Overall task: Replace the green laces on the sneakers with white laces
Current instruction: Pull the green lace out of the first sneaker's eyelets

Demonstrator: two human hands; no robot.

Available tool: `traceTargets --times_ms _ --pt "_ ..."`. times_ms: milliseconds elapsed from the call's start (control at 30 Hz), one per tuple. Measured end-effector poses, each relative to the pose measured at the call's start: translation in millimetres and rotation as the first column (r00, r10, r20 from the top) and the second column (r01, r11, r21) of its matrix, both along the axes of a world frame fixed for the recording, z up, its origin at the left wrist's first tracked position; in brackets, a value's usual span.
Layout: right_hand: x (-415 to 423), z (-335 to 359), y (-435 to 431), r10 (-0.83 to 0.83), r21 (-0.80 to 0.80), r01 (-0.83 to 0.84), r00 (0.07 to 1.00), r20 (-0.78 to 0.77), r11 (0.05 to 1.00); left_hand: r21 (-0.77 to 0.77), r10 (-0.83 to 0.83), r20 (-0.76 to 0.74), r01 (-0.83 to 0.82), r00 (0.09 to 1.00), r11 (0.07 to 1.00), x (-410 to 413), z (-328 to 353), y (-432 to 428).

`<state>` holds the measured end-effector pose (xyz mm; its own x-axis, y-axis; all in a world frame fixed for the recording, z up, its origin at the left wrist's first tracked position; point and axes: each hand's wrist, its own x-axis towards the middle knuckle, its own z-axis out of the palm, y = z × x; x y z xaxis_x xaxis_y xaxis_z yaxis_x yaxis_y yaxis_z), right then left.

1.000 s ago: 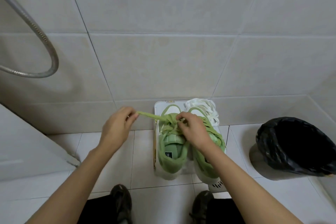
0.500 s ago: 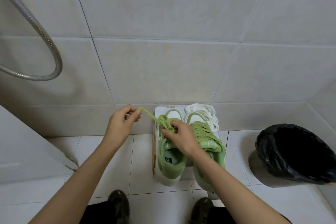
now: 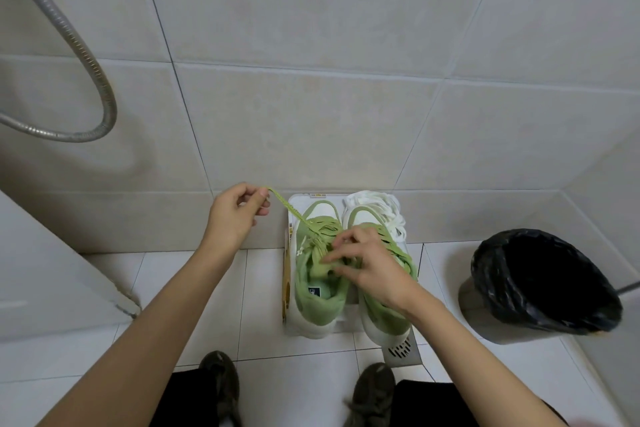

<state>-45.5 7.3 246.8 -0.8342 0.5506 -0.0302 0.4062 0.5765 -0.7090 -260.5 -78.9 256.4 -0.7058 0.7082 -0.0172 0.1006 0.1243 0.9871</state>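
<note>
Head view, near end first: what's by the feet?
— Two dark shoes [image 3: 221, 378] on the floor tiles [image 3: 311, 374]; a metal floor drain [image 3: 403, 350] peeks from under the heel of the right sneaker [image 3: 384, 315].
— The sneakers?
— Both sit heels-near in a white box [image 3: 294, 199] against the wall [image 3: 311, 132]. The left sneaker [image 3: 318, 302] is the one in hand; the right one is laced green.
— Hands?
— Right hand [image 3: 374, 267] lies on the left sneaker's lacing, fingers bent among the crossings; whether they've hooked a strand I cannot tell. Left hand [image 3: 235, 218], up left of the box, pinches the free end of the green lace [image 3: 285, 204] between thumb and forefinger; it runs taut to the shoe.
— Doing it well?
— I'd slacken each crossing with the right fingers first, then draw the end out in line with the eyelet, pinning the shoe down.
— Obstacles?
— White laces [image 3: 381, 208] lie heaped at the box's far right corner, clear of the pull. A black-lined bin [image 3: 543, 288] stands well right, a shower hose [image 3: 86, 55] hangs far left; neither interferes.
</note>
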Motion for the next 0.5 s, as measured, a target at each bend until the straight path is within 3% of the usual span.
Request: traceTargets --times_ms 67,167,233,333,433,500 --pt "8 -3 1 0.009 0.004 -0.009 0.999 0.032 1.0 0.032 -0.045 -0.043 0.046 0.998 0.998 5 6 -1" --pt "1 0 10 -0.25 -0.146 0.229 0.956 -0.15 0.962 0.056 -0.131 -0.12 0.139 0.984 0.989 10 12 -4" --pt "-11 2 16 -0.344 -0.238 0.307 0.93 -0.132 0.921 0.063 -0.153 -0.143 0.164 0.978 0.984 11 14 -6" --pt "-28 -4 15 -0.256 -0.251 0.247 0.967 -0.006 0.936 0.07 -0.149 -0.138 0.16 0.979 0.985 12 14 -7" --pt "-41 -7 9 -0.232 -0.192 0.22 0.972 -0.045 0.956 0.07 -0.183 -0.105 0.191 0.978 0.979 11 10 -7" --pt "-44 -5 12 -0.317 -0.218 0.29 0.943 -0.101 0.932 -0.003 -0.259 -0.048 0.259 0.965 0.966 12 1 -6"
